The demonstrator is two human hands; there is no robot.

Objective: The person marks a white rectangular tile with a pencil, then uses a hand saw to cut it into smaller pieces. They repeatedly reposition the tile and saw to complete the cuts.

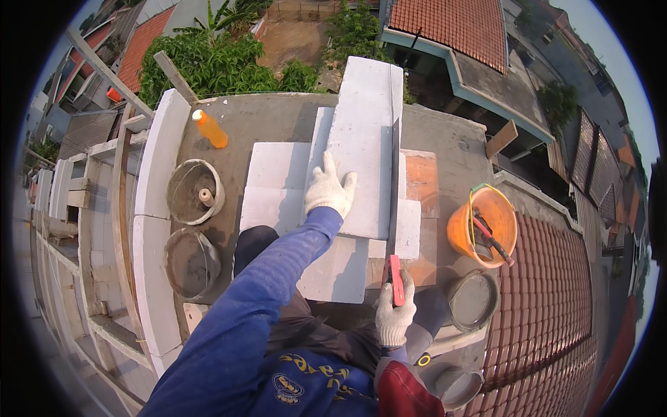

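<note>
My left hand (pixel 331 187), in a white knitted glove, lies with spread fingers on top of a long white lightweight concrete block (pixel 365 139). My right hand (pixel 395 314), gloved too, is closed around the red handle of a handsaw (pixel 397 281). The saw's long blade points away from me, along the right side of the block. Whether its teeth have cut in I cannot tell. Beneath lie more white blocks (pixel 267 187), some offset to the left and toward me. A small white piece (pixel 408 226) sits just right of the blade.
An orange bucket (pixel 458 233) with a red-handled tool stands at right. Mortar buckets (pixel 472 300) sit near my right knee, others (pixel 192 264) at left beside an orange bottle (pixel 210 130). A low white block wall (pixel 153 264) edges the left; a tiled roof (pixel 542 299) drops off right.
</note>
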